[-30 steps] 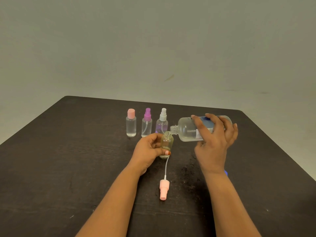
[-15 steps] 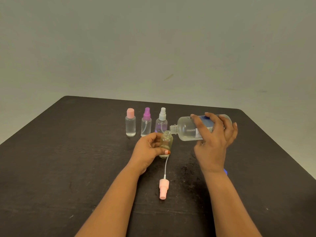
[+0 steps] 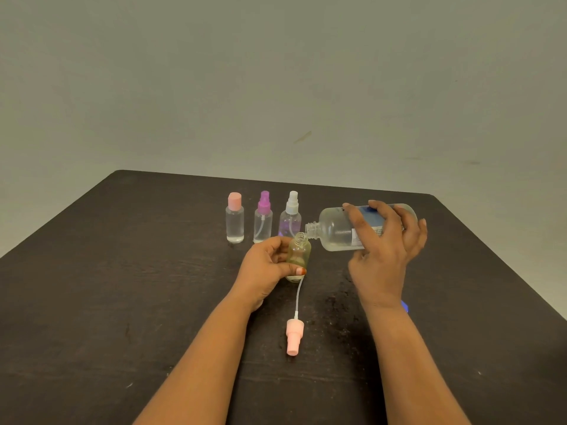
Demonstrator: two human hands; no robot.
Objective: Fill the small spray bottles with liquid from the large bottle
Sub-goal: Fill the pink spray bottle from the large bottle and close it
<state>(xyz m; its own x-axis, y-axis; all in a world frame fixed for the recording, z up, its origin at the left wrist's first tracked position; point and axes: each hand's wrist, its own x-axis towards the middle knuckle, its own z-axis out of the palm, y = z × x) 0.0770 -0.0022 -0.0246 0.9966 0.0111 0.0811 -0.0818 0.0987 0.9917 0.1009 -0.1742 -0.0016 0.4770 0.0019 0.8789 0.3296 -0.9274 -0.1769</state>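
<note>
left hand (image 3: 267, 265) is gripping the small yellowish bottle (image 3: 299, 251); right hand (image 3: 380, 250) is clasping the tipped large bottle (image 3: 334, 230) at its mouth.

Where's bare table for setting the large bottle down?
Bare: table left of the pink-capped bottle, and the right side past the right hand and large bottle. Crowded: the middle, with the left hand, open bottle and sprayer.

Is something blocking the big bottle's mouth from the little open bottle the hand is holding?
Nothing visible is. The large bottle, tipped sideways in the right hand, has its open mouth right by the uncapped neck of the small bottle in the left hand. The pink spray top lies off on the table.
</note>
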